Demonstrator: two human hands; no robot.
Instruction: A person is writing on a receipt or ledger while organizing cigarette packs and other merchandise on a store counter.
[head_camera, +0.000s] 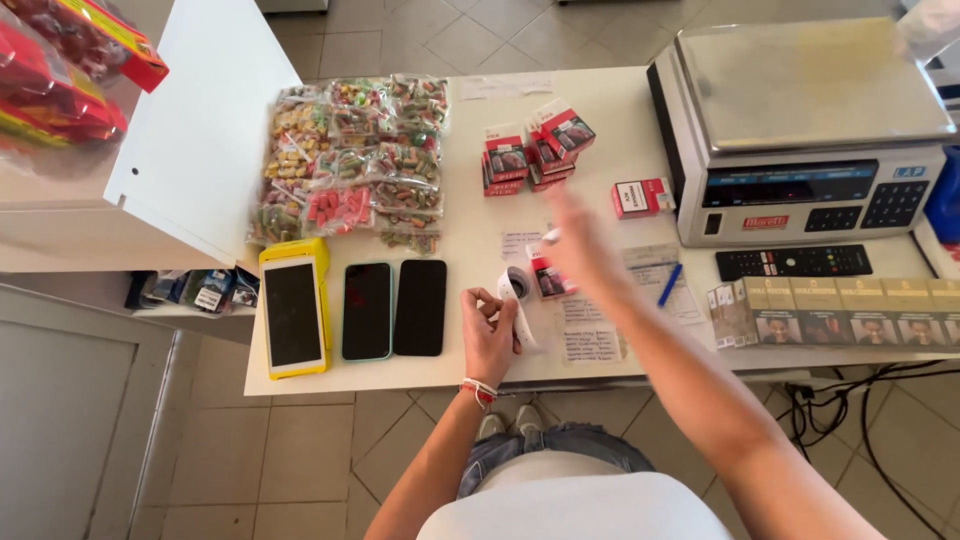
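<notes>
My left hand rests on the white table near its front edge, fingers closed on a strip of white receipt paper that curls up beside it. My right hand, blurred by motion, reaches out over the table with fingers spread and holds nothing. It hovers above a small red and white pack, close to several stacked red packs and a single red pack.
A yellow payment terminal and two dark phones lie at left. Bags of sweets lie behind them. A weighing scale, a black remote, a blue pen and a row of tan packs stand at right.
</notes>
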